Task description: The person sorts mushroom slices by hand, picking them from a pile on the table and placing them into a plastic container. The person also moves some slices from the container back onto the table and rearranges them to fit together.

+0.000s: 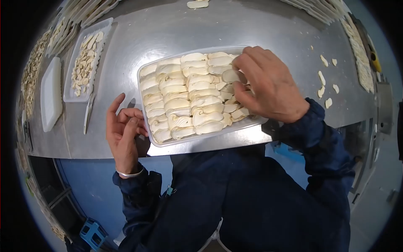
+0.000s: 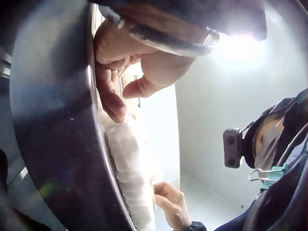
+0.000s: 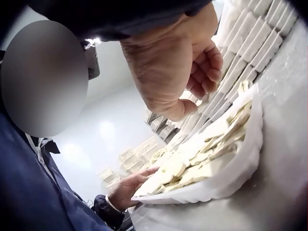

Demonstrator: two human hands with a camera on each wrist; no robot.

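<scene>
A white plastic tray (image 1: 197,137) stands near the table's front edge, filled with pale, cream-coloured slices (image 1: 178,98) that look like sliced mushroom. They overlap in neat columns, with smaller, looser pieces (image 1: 231,105) along the right side. Over that right side, my right hand (image 1: 268,82) pinches a pale slice (image 1: 233,76) between thumb and fingers. In the right wrist view the same hand (image 3: 175,72) hangs above the tray (image 3: 236,178). At the tray's left end, my left hand (image 1: 126,132) has its fingertips against the outer wall, with loosely bent fingers, also visible in the left wrist view.
To the left lie a tray of small pieces (image 1: 84,69), a knife (image 1: 88,112) and a white tray-shaped block (image 1: 51,94). Several loose slices (image 1: 322,78) are scattered on the steel table (image 1: 168,31) at right. Stacked filled trays (image 3: 255,36) stand along the back.
</scene>
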